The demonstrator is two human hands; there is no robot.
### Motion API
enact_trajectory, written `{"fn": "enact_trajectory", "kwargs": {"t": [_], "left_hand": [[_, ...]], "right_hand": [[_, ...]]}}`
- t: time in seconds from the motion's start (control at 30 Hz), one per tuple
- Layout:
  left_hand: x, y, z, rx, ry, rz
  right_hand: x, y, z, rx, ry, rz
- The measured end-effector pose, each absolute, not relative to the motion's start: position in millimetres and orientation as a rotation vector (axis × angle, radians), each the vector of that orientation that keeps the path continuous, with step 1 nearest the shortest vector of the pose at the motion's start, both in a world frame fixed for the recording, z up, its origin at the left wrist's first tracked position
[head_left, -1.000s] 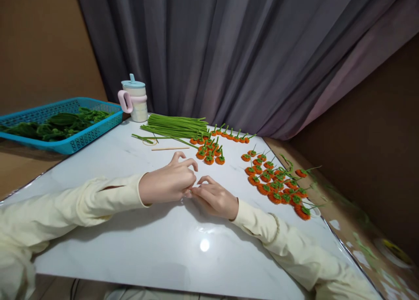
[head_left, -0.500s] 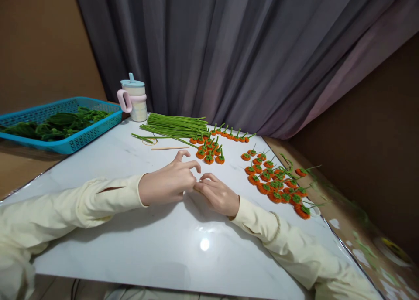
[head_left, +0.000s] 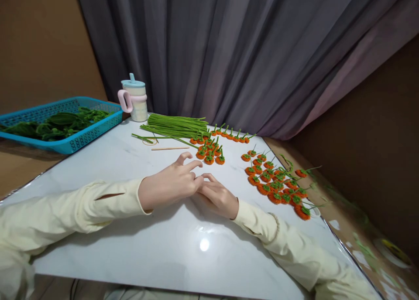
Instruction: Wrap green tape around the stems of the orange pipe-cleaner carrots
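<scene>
My left hand (head_left: 173, 178) and my right hand (head_left: 218, 196) meet above the middle of the white table. The left thumb and fingertips are pinched against the right fingers, while other left fingers curl loosely outward. My right fingers are bent inward and pressed together. Whatever lies between the fingertips is hidden by the hands. Just beyond them stand small orange fuzzy pumpkins (head_left: 208, 158) with green stems. A larger group of similar orange pumpkins (head_left: 266, 176) with thin green tendrils spreads to the right of my right hand.
A bundle of green pipe cleaners (head_left: 176, 125) lies at the back, near a thin wooden stick (head_left: 170, 148). A lidded cup (head_left: 139, 103) with a pink handle stands by a blue basket (head_left: 70, 145) of green pieces. A grey curtain (head_left: 196, 51) hangs behind.
My left hand has shifted slightly right and its fingertips now overlap the right hand's fingers more. The objects on the table stay put.
</scene>
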State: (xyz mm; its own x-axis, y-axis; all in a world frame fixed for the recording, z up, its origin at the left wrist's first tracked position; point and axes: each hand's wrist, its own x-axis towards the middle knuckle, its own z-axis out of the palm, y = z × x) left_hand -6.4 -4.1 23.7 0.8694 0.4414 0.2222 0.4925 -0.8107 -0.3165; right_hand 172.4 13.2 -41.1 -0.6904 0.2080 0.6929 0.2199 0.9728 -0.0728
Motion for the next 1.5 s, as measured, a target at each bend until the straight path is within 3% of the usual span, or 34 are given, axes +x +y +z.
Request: {"fn": "enact_trajectory", "kwargs": {"t": [0.23,0.53,0.77,1.03,1.2,1.37,1.5], "left_hand": [[-6,-2,23,-2.725,-0.614,-0.275],[-11,15,29,-3.418,-1.005,-0.155],[-13,29,25,-3.915,-1.380,-0.045],[-6,4,20,-2.945,-0.862,-0.253],[-4,-1,20,-2.828,-0.700,-0.232],[-5,2,27,-3.000,-0.808,-0.171],[-7,6,30,-3.208,-1.026,-0.131]], "right_hand": [[174,14,-40,-0.348,-2.272,0.181],[174,14,-41,-0.223,-2.441,-0.317],[176,15,-41,-0.130,-2.451,-0.439],[174,16,-50,-0.390,-2.401,0.069],[173,13,-42,-0.513,-2.283,0.357],[175,17,-44,-0.466,-2.342,0.365],[177,20,-44,-0.363,-2.458,0.144]]}}
